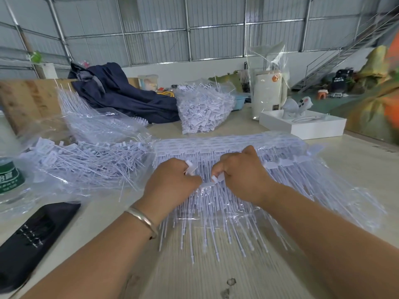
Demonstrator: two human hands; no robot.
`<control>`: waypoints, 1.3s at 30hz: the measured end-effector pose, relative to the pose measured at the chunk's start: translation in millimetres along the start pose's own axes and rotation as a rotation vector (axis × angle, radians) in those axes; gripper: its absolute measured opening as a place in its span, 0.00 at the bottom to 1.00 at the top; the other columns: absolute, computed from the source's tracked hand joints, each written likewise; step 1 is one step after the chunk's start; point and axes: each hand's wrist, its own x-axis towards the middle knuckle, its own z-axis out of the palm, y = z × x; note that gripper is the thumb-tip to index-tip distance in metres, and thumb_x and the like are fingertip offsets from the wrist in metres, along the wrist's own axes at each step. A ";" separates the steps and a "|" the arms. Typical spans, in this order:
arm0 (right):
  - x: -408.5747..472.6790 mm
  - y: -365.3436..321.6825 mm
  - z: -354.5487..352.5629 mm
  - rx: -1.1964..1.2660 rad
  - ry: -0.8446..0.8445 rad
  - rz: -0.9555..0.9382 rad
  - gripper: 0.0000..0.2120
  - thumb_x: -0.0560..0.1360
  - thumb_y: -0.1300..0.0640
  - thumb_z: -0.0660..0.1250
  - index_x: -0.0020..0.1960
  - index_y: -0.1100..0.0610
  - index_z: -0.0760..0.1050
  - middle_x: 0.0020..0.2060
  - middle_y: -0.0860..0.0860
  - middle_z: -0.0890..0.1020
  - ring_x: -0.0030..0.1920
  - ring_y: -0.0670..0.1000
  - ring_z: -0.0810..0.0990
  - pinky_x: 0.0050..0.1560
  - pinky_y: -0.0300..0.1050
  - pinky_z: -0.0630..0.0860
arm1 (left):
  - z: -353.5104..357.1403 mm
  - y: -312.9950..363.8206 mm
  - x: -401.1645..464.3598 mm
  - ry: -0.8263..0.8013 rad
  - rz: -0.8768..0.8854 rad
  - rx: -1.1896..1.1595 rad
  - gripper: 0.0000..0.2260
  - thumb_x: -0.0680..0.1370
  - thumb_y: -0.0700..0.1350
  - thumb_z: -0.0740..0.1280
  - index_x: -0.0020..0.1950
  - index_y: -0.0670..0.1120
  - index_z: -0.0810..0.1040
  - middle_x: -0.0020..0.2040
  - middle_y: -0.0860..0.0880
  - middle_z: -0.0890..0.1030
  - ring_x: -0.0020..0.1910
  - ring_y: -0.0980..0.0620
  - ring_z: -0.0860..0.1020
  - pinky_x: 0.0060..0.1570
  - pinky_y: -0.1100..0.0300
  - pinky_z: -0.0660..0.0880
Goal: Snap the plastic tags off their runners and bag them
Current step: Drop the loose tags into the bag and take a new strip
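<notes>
- Head view: your left hand [172, 180] and right hand [241, 173] meet at centre, above a wide stack of tag runners [226, 147] lying on the table [216, 277].
- Your left hand has its fingers curled around a white tag piece, which sticks up out of the fist.
- Your right hand pinches a short white runner strip [208, 184] between thumb and curled fingers; the strip bridges the two hands, and its other end touches your left thumb.
- The runner stack rests on clear plastic sheeting [356, 203]; its thin tails fan toward you past the near edge of the sheeting.
- A silver bangle [142, 219] sits on your left wrist.
- Left of the hands: a loose heap of separated tags [86, 162] on an open clear bag, just beside the runner stack.
- Far centre: a filled clear bag of tags [203, 108], standing apart from the stack.
- Far left: another bundle of runners [86, 117] in plastic, with a dark blue garment [121, 93] behind it.
- Near left: a black phone-like slab [32, 240]; beyond it, a water bottle with a green label [9, 175] at the frame edge.
- Far right: a white box [302, 124] holding a grey controller; a white appliance [267, 91] under plastic stands just behind it.
</notes>
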 end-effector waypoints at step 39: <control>-4.7 9.9 -4.5 0.600 0.195 0.125 0.19 0.75 0.39 0.64 0.35 0.50 0.63 0.31 0.45 0.66 0.32 0.45 0.66 0.36 0.43 0.64 | -15.1 -8.3 -4.3 -0.335 -0.326 -1.288 0.09 0.68 0.41 0.70 0.29 0.50 0.78 0.29 0.54 0.53 0.21 0.60 0.52 0.16 0.69 0.51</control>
